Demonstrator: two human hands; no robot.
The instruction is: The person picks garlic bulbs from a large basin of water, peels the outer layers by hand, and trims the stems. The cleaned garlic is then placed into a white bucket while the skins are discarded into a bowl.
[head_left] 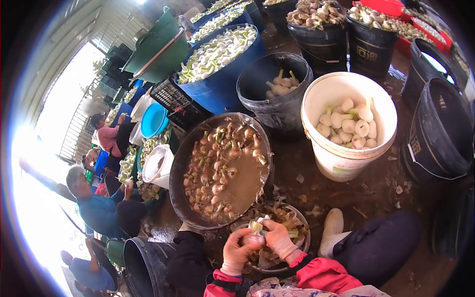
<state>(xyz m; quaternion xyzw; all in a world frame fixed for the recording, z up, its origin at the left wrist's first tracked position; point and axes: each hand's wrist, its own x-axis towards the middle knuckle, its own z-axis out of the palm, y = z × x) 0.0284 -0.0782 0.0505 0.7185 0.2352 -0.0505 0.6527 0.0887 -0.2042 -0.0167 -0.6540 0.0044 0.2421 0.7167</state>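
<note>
My left hand [240,250] is curled around a garlic bulb [256,227] whose pale green-white stem end shows. My right hand [278,238] meets it from the other side, with thumb and fingers pressed on the same bulb. Fingers cover most of the bulb. Both hands are above a bowl [307,236] of loose skins and peelings. Just beyond them stands a wide dark tub [173,185] of muddy water with unpeeled garlic bulbs [216,171] in it. A white bucket [318,159] farther right holds cleaned white bulbs [346,121].
A black bucket [255,111] with a few bulbs stands behind the white one. Blue barrels [217,91] heaped with garlic line the back, and black buckets [435,143] stand at right. Co-workers [99,210] sit at left. The floor [292,190] is wet and littered.
</note>
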